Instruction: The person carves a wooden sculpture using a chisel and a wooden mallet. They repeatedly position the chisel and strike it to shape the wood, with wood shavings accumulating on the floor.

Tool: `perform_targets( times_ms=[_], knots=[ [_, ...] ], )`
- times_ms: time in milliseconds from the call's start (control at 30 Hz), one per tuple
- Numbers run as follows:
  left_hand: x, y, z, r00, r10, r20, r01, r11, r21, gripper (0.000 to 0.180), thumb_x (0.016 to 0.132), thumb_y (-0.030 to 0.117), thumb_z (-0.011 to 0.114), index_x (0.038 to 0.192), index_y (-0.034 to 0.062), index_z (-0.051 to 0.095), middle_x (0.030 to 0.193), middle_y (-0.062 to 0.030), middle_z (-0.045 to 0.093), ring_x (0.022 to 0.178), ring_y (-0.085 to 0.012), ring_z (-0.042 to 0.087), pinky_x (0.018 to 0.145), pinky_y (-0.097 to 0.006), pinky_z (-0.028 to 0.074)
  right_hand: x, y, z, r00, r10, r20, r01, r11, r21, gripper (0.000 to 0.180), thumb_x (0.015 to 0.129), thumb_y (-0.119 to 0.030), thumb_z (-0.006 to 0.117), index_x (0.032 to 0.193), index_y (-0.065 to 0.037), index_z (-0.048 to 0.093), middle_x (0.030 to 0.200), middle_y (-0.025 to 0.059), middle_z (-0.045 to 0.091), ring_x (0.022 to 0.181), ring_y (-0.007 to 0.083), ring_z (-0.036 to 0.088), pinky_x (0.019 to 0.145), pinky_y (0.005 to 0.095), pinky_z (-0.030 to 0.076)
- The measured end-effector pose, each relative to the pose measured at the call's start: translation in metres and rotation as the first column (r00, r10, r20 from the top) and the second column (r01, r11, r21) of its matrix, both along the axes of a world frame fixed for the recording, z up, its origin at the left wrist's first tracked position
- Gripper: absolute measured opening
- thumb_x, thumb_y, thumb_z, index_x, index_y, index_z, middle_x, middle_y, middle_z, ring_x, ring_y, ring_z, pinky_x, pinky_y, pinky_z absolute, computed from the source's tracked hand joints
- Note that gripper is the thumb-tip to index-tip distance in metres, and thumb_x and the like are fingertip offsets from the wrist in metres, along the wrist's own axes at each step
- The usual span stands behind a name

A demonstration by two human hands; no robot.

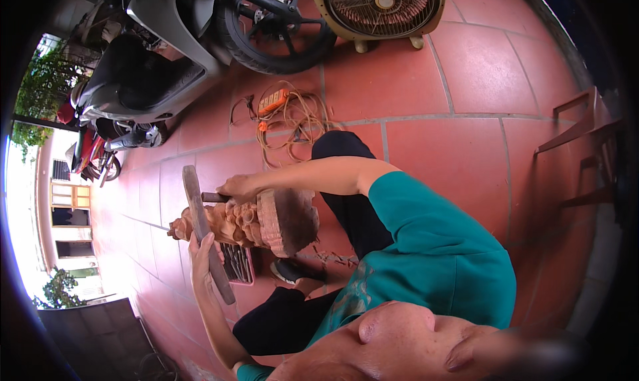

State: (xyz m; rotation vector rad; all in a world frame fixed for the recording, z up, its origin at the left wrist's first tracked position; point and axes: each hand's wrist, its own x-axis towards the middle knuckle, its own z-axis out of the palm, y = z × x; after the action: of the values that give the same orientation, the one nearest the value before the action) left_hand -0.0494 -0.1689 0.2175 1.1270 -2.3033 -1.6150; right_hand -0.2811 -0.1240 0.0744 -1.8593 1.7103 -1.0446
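Observation:
My left hand (pixel 201 253) is wrapped round a long, flat wooden bar (pixel 193 191), which slants across the front of a carving. Closed round a tool beside the carving, my right hand (pixel 238 188) lets a dark round handle stick out toward the bar; it looks like a chisel (pixel 214 197), its blade hidden. The wooden carving (pixel 243 222) lies on its side between my hands, with figured relief along its length and a rough, thick base at the right. Below it a pink-rimmed tray (pixel 238 262) holds several dark rod-like tools, partly covered by the carving and my left hand.
Wood chips (pixel 336 256) lie near my foot. An orange power strip (pixel 273 101) and coiled cord (pixel 299 125) rest on the red floor tiles (pixel 439 155). Beyond stand a motorbike (pixel 143 68) and box fan (pixel 383 5). A brown chair or stool (pixel 586 128) is at the right.

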Motion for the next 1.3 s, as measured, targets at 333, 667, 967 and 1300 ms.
perform_targets(
  times_ms=[333, 667, 967, 1300],
  knots=[
    [0.005, -0.008, -0.005, 0.988, 0.015, -0.153, -0.020, 0.999, -0.033, 0.035, 0.094, 0.016, 0.071, 0.123, 0.0040, 0.056, 0.080, 0.0000, 0.059, 0.058, -0.0066, 0.058, 0.047, -0.021, 0.044, -0.030, 0.026, 0.015, 0.990, 0.120, 0.075, -0.123, 0.992, 0.033, 0.033, 0.094, -0.024, 0.070, 0.117, -0.001, 0.064, 0.105, 0.0179, 0.073, 0.099, 0.0295, 0.070, 0.086, 0.0420, 0.052],
    [-0.003, -0.001, 0.019, 0.925, 0.040, -0.379, -0.123, 0.973, -0.197, 0.074, 0.090, 0.016, 0.074, 0.154, 0.0041, 0.038, 0.105, -0.0081, 0.063, 0.066, -0.0086, 0.058, 0.054, -0.023, 0.048, -0.039, 0.022, 0.015, 0.956, -0.013, 0.292, -0.048, 0.979, 0.200, 0.023, 0.095, -0.016, 0.070, 0.108, 0.000, 0.063, 0.093, 0.0070, 0.069, 0.088, 0.0150, 0.065, 0.084, 0.0339, 0.051],
    [-0.023, -0.001, 0.028, 0.927, -0.018, -0.375, -0.084, 0.963, -0.256, 0.077, 0.093, 0.013, 0.069, 0.160, 0.0085, 0.031, 0.132, -0.0128, 0.058, 0.070, -0.0080, 0.057, 0.059, -0.022, 0.050, -0.038, 0.022, 0.008, 0.959, 0.037, 0.282, -0.072, 0.991, 0.114, 0.022, 0.095, -0.015, 0.071, 0.107, 0.001, 0.061, 0.092, 0.0086, 0.069, 0.087, 0.0159, 0.066, 0.083, 0.0332, 0.052],
    [-0.020, -0.022, 0.003, 0.977, -0.164, -0.133, 0.111, 0.935, -0.336, 0.075, 0.094, 0.024, 0.072, 0.157, 0.0057, 0.037, 0.139, -0.0160, 0.055, 0.121, -0.0221, 0.053, 0.102, -0.035, 0.041, -0.028, 0.021, 0.015, 0.982, 0.093, 0.163, -0.089, 0.996, -0.030, 0.027, 0.089, -0.017, 0.074, 0.102, 0.001, 0.060, 0.088, 0.0219, 0.069, 0.079, 0.0371, 0.067, 0.072, 0.0460, 0.049]
  ],
)
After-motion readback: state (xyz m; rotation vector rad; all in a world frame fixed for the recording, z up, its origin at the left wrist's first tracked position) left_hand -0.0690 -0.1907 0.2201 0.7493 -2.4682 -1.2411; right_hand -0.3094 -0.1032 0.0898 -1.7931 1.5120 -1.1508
